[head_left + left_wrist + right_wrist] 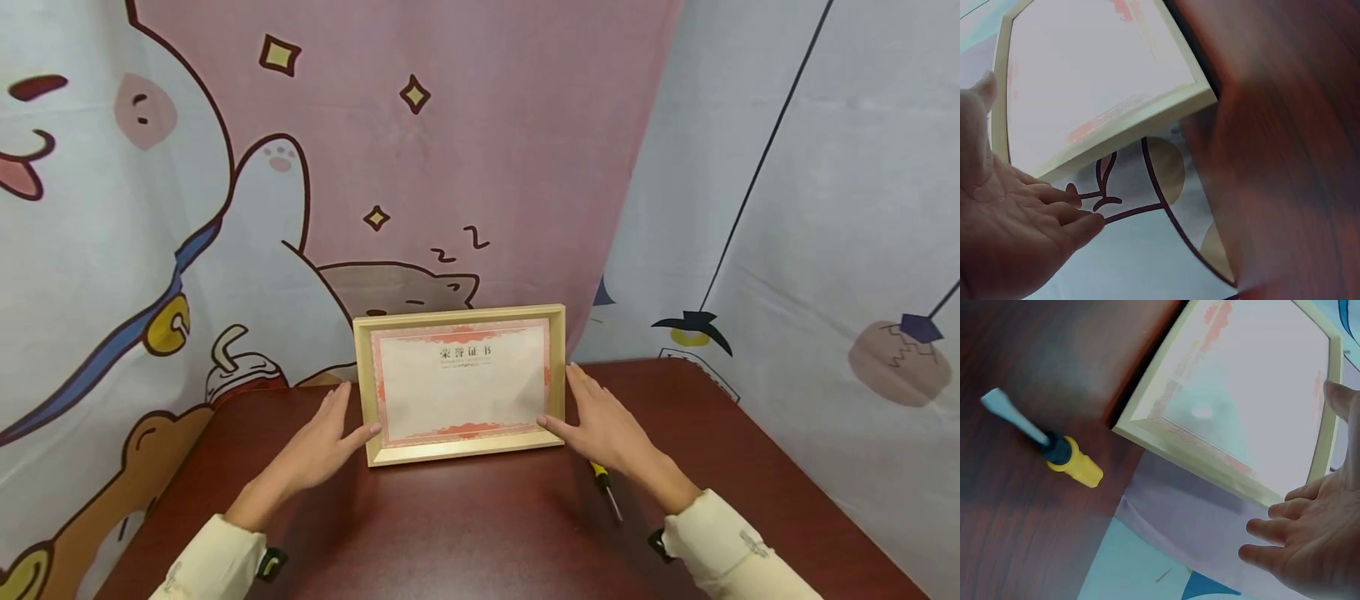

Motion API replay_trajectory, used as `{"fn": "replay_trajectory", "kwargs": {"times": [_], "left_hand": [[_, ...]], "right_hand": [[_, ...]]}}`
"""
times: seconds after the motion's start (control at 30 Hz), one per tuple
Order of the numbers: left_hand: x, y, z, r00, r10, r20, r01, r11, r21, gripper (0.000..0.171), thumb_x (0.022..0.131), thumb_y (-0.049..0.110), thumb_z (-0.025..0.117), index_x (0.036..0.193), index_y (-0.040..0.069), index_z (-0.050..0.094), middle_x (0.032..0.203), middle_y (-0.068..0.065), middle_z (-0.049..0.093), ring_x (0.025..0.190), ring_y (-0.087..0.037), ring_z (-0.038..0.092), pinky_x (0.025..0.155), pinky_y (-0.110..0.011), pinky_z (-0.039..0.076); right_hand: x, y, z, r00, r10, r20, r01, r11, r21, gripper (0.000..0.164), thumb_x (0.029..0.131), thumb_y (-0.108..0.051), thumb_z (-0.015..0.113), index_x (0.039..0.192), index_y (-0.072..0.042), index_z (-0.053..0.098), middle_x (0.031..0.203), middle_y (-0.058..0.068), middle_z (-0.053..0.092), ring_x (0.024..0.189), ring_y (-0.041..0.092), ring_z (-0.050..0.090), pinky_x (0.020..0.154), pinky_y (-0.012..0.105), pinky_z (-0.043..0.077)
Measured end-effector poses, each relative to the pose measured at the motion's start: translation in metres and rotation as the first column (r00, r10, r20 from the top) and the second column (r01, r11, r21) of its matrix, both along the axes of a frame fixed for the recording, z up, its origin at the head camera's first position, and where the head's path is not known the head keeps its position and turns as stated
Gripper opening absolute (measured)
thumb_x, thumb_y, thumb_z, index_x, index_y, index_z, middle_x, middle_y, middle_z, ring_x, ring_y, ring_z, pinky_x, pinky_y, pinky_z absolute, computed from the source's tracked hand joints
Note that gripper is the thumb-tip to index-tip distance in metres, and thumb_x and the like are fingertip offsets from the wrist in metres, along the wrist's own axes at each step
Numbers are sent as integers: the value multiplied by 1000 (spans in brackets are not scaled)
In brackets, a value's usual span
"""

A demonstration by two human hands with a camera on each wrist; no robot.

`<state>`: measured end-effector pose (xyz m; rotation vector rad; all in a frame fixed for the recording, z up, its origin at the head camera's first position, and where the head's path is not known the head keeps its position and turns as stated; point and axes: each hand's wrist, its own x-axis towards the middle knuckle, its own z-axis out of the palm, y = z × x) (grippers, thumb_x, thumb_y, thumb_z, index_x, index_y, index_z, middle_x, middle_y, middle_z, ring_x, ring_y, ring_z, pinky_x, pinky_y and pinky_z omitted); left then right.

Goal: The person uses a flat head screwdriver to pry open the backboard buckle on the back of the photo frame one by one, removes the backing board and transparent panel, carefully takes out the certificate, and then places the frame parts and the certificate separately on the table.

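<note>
A picture frame [465, 452] of pale wood stands upright at the back of the table, close to the curtain. Inside it is a certificate [461, 396] with a red ornamental border and dark Chinese characters. My left hand [318, 442] is at the frame's left side, its thumb near the lower left corner and the fingers straight. On the opposite side, my right hand [606, 425] has its fingers extended and its thumb by the lower right edge. Neither hand grips the frame; whether the thumbs touch it I cannot tell.
A screwdriver [1075, 464] with a yellow and black handle lies on the table beneath my right forearm. The dark red wooden table [465, 533] meets a printed curtain [510, 167] with cartoon animals behind and at both sides.
</note>
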<state>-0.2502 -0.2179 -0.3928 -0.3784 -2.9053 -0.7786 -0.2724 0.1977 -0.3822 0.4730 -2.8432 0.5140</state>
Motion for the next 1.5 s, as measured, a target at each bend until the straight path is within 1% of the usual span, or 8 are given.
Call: {"fn": "replay_trajectory", "kwargs": {"times": [0.23,0.47,0.77,0.93,1.13,1.23,1.37,1.5], "left_hand": [[-14,4,0,997,16,72,-29,982,187,91,98,58,42,155,0,0,159,-26,13,144,-43,22,111,-62,24],[-28,8,-3,991,37,128,-75,948,308,85,99,57,40,157,10,1,155,-25,29,141,-42,31,109,-62,28],[-37,11,-8,986,61,157,-114,927,357,82,100,58,37,157,10,3,153,-27,31,140,-43,31,110,-61,27],[-43,13,-12,984,71,163,-134,899,416,80,99,59,37,158,13,8,148,-25,40,136,-39,38,110,-59,28],[-52,18,-20,986,70,154,-141,845,517,73,99,58,38,156,16,20,135,-21,55,121,-33,55,105,-51,39],[-56,22,-24,984,80,162,-158,811,563,73,99,59,39,155,17,23,134,-19,55,118,-31,57,102,-48,41],[-61,25,-31,978,134,161,-205,767,609,71,98,58,41,154,15,29,133,-20,56,115,-31,57,98,-45,44],[-65,28,-36,967,213,142,-253,708,660,64,99,53,46,147,12,43,124,-20,60,105,-28,60,89,-39,49]], "right_hand": [[-21,0,5,994,-22,104,40,983,-177,105,88,-72,48,156,-1,9,161,20,15,144,40,24,110,59,29],[-41,-2,2,977,-56,205,127,927,-352,93,95,-59,48,156,-4,5,160,23,17,143,44,25,110,61,26],[-55,-3,-7,948,-83,308,217,877,-430,89,95,-67,38,158,-13,6,158,22,23,142,43,28,111,60,26],[-60,-7,-7,942,-63,329,231,833,-503,80,97,-63,38,158,-17,12,157,19,28,140,41,33,112,58,27],[-69,-10,-14,934,-32,356,249,773,-583,74,98,-62,38,157,-23,18,158,14,28,139,38,35,111,57,30],[-73,-11,-19,938,-26,346,243,759,-604,71,99,-60,37,156,-23,22,155,14,34,136,37,39,109,56,33],[-77,-12,-25,947,-24,320,234,735,-636,65,100,-56,38,154,-22,29,147,14,44,127,34,47,105,54,37],[-79,-14,-30,952,-23,306,232,706,-669,59,101,-52,39,151,-20,36,133,15,55,115,32,54,99,48,42]]}}
